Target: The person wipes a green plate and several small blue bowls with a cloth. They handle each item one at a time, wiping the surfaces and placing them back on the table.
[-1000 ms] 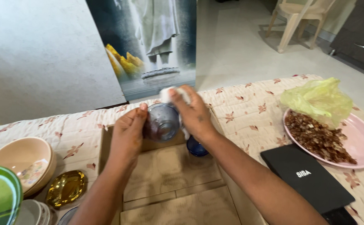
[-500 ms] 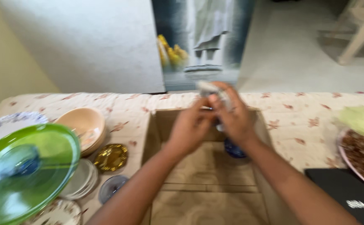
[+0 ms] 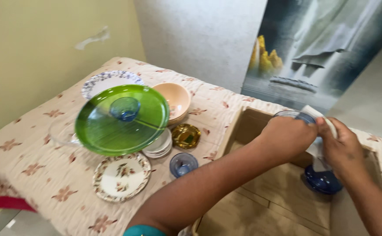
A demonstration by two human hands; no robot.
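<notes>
Two hands work above the open cardboard box [image 3: 261, 205]: left hand [image 3: 287, 136] has fingers clamped round a clear glass bowl [image 3: 292, 116], steadying it. Right hand [image 3: 341, 146] pinches a white cloth [image 3: 320, 131] against its rim — wiping position. A blue bowl [image 3: 323, 180] sits inside the box, below them.

You have one package: an open brown cardboard box [image 3: 287, 183], rectangular, just right of the green plate [image 3: 112, 126]; no labels, signs, screens.
</notes>
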